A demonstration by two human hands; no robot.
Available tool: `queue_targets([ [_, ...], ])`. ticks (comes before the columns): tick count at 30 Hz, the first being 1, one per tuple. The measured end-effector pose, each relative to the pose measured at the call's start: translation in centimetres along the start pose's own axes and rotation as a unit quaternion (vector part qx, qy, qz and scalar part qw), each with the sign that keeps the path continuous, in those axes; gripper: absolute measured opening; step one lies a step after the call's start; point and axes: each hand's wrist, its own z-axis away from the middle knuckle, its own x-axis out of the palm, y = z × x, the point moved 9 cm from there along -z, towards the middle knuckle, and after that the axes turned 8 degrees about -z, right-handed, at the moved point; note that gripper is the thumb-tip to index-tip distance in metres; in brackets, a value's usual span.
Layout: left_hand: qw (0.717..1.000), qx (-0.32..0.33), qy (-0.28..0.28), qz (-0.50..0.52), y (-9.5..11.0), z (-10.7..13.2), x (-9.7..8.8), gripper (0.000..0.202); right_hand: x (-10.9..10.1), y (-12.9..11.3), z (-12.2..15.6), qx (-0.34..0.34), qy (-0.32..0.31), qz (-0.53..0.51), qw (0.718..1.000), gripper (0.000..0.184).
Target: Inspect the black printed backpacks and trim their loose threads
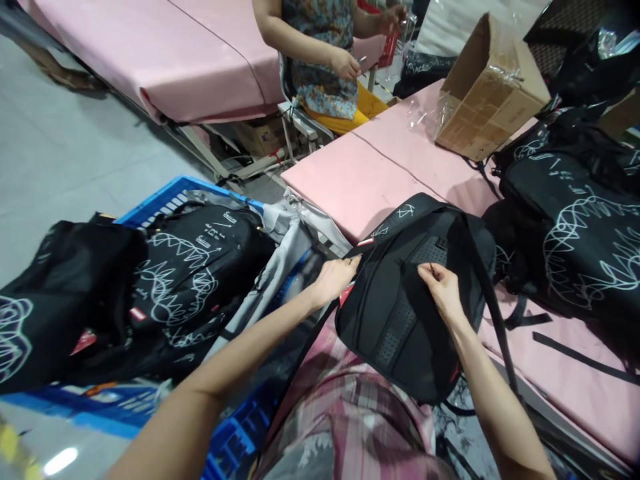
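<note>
- Left hand (334,279) grips the near-left edge of the black backpack (410,307); right hand (443,288) pinches a small spot on its mesh back panel.
- Backpack lies back-up, half on the pink table (350,180), half overhanging its edge above the lap.
- Risk: the overhanging pack may slide off; its loose shoulder strap (493,293) could snag.
- Room: blue crate (160,200) of backpacks close left, stacked backpacks (575,227) right; bare table lies ahead.

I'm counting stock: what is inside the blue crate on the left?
The blue crate holds black backpacks with white scribble print, piled above its rim, beside grey wrapping. Anything beneath them, and the crate's floor, is covered.
</note>
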Motion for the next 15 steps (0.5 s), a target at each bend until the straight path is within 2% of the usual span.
queue_targets([
  [1, 1.000, -0.007, 0.009, 0.011, 1.0, -0.8, 0.0, 0.037, 0.1, -0.7, -0.5, -0.017, 0.001, 0.048, 0.999, 0.032],
  [3, 0.997, 0.010, 0.071, 0.027, 3.7, -2.9, -1.0, 0.042, -0.5, -2.0, -2.0, -0.063, 0.014, 0.173, 0.983, 0.030],
  [5, 0.986, 0.079, 0.140, 0.042, 7.3, -5.6, -2.7, 0.048, -2.0, -3.3, -3.6, -0.121, 0.038, 0.287, 0.949, 0.029],
  [6, 0.981, 0.119, 0.146, 0.049, 9.2, -7.2, -3.3, 0.050, -3.1, -3.8, -4.3, -0.148, 0.049, 0.330, 0.931, 0.031],
  [8, 0.979, 0.169, 0.102, 0.057, 12.3, -10.8, -3.6, 0.049, -5.5, -4.0, -5.5, -0.173, 0.055, 0.399, 0.899, 0.035],
  [11, 0.984, 0.176, 0.003, 0.043, 14.8, -16.2, -3.7, 0.036, -9.1, -2.7, -6.6, -0.115, 0.025, 0.486, 0.866, 0.033],
  [13, 0.982, 0.183, -0.043, 0.022, 15.9, -18.3, -4.0, 0.033, -10.5, -1.7, -6.8, -0.066, -0.025, 0.501, 0.862, 0.028],
  [15, 0.979, 0.182, -0.088, -0.008, 16.4, -19.1, -4.0, 0.032, -10.1, -1.1, -6.5, -0.060, -0.102, 0.472, 0.874, 0.025],
])
